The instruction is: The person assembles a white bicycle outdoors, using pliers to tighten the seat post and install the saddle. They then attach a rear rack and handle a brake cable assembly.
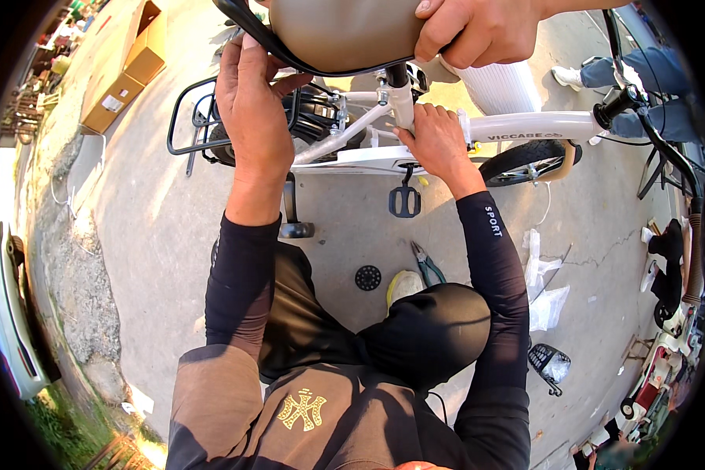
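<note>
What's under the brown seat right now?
Under the brown seat, a black post meets a white frame tube; the right hand is at that tube. The left hand is at the seat's edge. The seat hides its underside and the post's top.

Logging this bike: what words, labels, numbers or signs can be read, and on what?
Dark lettering on the white frame tube: legible, not copied here.
White lettering on the right sleeve: legible, not copied.
Gold emblem on the shirt: not copied.
Label on the cardboard box: too small to read.
</note>
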